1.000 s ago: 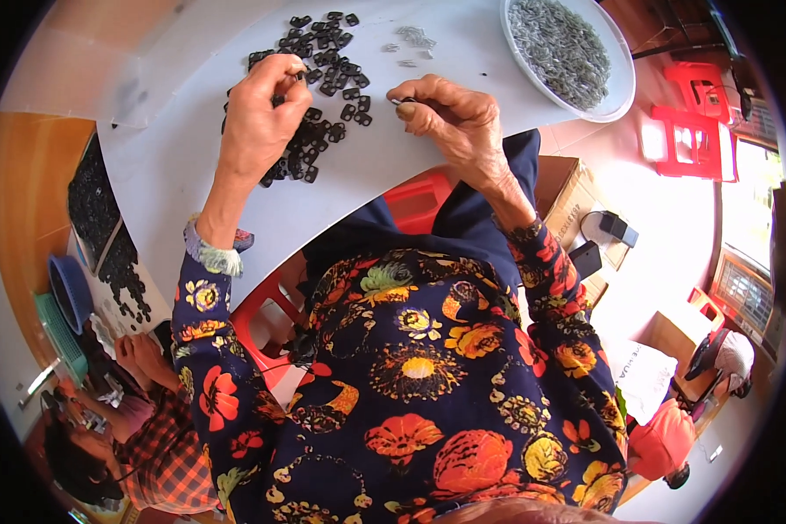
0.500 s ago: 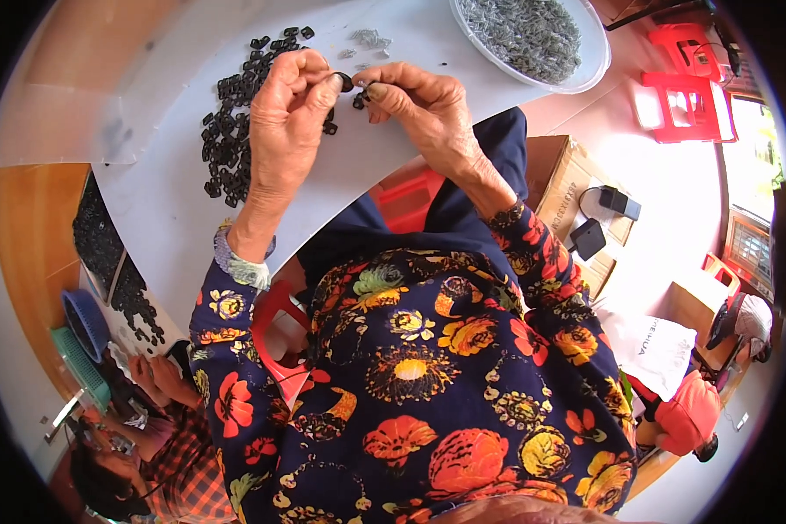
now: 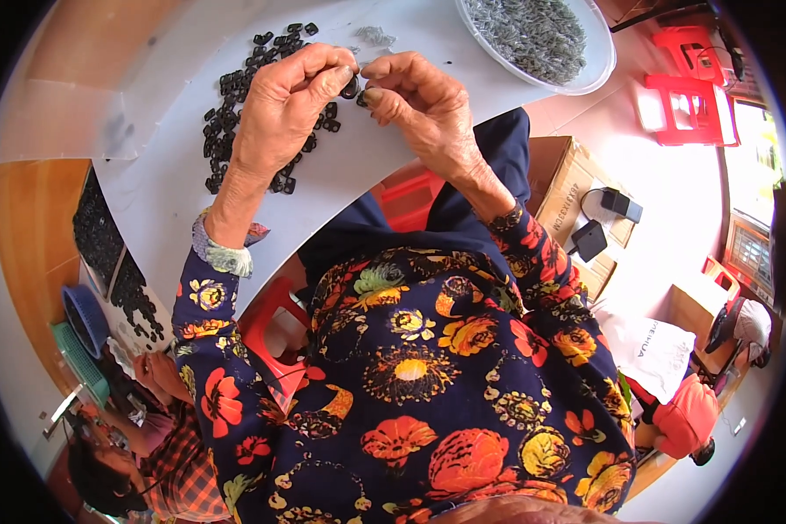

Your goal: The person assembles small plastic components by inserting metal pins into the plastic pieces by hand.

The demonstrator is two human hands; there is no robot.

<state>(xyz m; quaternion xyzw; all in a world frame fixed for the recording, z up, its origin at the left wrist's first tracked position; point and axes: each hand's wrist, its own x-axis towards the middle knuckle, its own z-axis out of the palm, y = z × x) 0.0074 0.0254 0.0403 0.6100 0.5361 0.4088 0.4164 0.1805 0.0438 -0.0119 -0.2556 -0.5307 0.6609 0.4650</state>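
Observation:
Over the white table (image 3: 170, 188), my left hand (image 3: 288, 109) is closed, pinching a small black plastic piece (image 3: 350, 88) between thumb and index finger. My right hand (image 3: 428, 100) meets it at the fingertips, its thumb and index finger drawn together beside the same piece. Whatever sits in that right pinch is too small and hidden to name. Many similar black plastic pieces (image 3: 227, 122) lie scattered around and partly behind my left hand. Beyond my fingertips is a little heap of clear plastic bits (image 3: 375, 36).
A round white tub (image 3: 604, 72) of small clear parts stands at the far right of the table. Cardboard boxes (image 3: 555, 183) and red stools (image 3: 686, 109) are on the right. At lower left, a person in a checked shirt (image 3: 188, 472) sits near blue and green baskets (image 3: 83, 371).
My left wrist and forearm have swung left, uncovering more black pieces beneath. Both hands have shifted slightly away from me, and the pinched black piece has tilted downward.

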